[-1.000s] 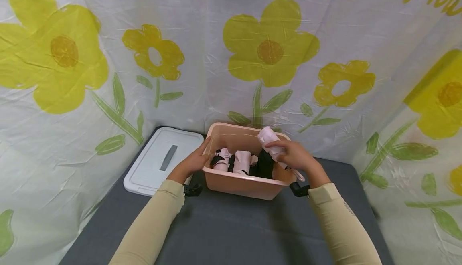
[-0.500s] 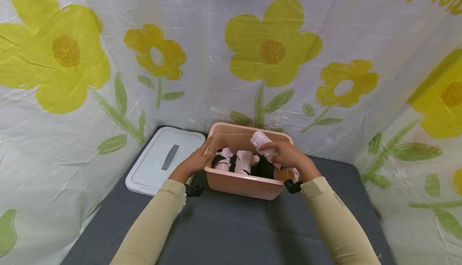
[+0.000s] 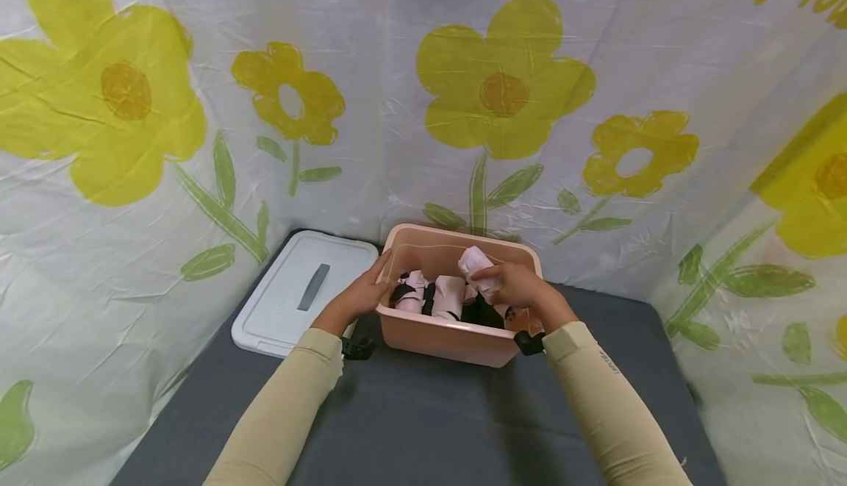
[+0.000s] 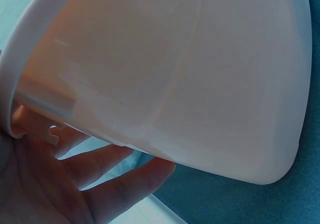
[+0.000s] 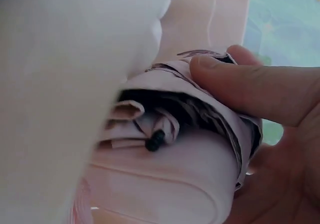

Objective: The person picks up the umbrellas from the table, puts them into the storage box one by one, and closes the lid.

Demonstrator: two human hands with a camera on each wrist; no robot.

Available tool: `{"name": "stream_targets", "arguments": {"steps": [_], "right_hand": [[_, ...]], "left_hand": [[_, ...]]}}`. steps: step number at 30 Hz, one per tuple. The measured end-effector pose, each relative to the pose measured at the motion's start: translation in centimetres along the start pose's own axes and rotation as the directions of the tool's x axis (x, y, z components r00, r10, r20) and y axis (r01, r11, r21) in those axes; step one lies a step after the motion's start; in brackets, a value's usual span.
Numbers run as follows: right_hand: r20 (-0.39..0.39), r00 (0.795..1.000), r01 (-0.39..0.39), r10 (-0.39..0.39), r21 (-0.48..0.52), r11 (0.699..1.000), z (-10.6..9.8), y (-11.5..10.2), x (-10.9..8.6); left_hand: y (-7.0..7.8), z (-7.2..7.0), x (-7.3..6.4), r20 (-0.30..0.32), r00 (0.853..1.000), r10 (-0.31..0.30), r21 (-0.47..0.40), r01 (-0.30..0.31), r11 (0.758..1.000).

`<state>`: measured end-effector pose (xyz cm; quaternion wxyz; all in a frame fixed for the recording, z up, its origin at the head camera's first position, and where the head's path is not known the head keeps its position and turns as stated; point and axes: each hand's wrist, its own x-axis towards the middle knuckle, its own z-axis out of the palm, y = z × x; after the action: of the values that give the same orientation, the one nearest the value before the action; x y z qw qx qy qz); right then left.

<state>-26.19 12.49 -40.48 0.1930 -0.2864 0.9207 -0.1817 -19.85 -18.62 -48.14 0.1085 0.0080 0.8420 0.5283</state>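
Observation:
My right hand (image 3: 523, 286) grips a pink folded umbrella (image 3: 473, 259), tilted above the right part of a pink plastic storage bin (image 3: 437, 334). In the right wrist view the umbrella's (image 5: 190, 94) cloth shows a dark inner side, a black bead and a smooth pink end; the thumb lies along the cloth. My left hand (image 3: 360, 296) holds the bin's left end at the rim. In the left wrist view its fingers (image 4: 125, 184) lie against the bin's outer wall (image 4: 210, 84). Inside the bin are pink rolled bundles (image 3: 448, 295) with black parts, and something black (image 3: 479, 313) beside them.
A white lid (image 3: 274, 317) with a grey handle (image 3: 314, 287) lies left of the bin. Both stand on a dark grey table (image 3: 423, 420). A white curtain (image 3: 370, 140) printed with yellow flowers hangs close behind and at both sides.
My right hand has moved left and slightly down with the umbrella, further in over the bin. My left hand has stayed at the bin's left end.

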Motion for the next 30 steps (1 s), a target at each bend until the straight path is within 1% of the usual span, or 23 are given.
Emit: {"name": "stream_targets", "arguments": {"steps": [2,7,9,11,16,19,22,24,26,30], "right_hand": [[0.002,1.0,-0.01,0.01,0.002,1.0,0.1,0.1,0.0],[0.011,0.997,-0.073,0.073,0.01,0.997,0.4,0.2,-0.2],[0.003,0.996,-0.087,0.087,0.009,0.996,0.3,0.2,-0.3],[-0.01,0.997,-0.082,0.082,0.005,0.997,0.1,0.2,-0.4],[0.007,0.996,-0.086,0.086,0.088,0.992,-0.5,0.2,-0.8],[0.016,0.994,-0.109,0.108,0.16,0.981,-0.6,0.3,-1.2],[0.007,0.996,-0.093,0.093,0.195,0.976,-0.5,0.4,-1.6],[0.005,0.997,-0.076,0.077,0.197,0.977,-0.4,0.5,-2.0],[0.002,0.998,-0.063,0.063,0.174,0.983,-0.2,0.6,-2.2],[-0.022,0.998,-0.055,0.057,0.075,0.996,-0.2,0.7,-2.9]], "left_hand": [[0.1,0.0,0.0,0.001,1.0,-0.003,-0.007,0.004,1.0],[0.1,0.1,0.0,0.002,1.0,-0.007,-0.014,0.007,1.0],[0.1,0.1,0.0,-0.001,1.0,-0.01,-0.008,0.01,1.0],[0.1,0.0,0.0,-0.001,1.0,-0.011,-0.003,0.011,1.0],[0.0,-0.1,0.1,0.003,1.0,-0.02,-0.005,0.02,1.0],[0.1,-0.2,0.3,0.001,1.0,-0.015,-0.003,0.015,1.0],[0.1,-0.2,0.5,-0.003,1.0,-0.007,0.004,0.007,1.0],[0.0,-0.2,0.6,0.0,1.0,-0.01,0.003,0.01,1.0],[-0.1,-0.2,0.6,0.006,1.0,-0.017,-0.007,0.017,1.0],[-0.2,-0.2,0.6,0.021,0.999,-0.024,-0.017,0.024,1.0]]}}
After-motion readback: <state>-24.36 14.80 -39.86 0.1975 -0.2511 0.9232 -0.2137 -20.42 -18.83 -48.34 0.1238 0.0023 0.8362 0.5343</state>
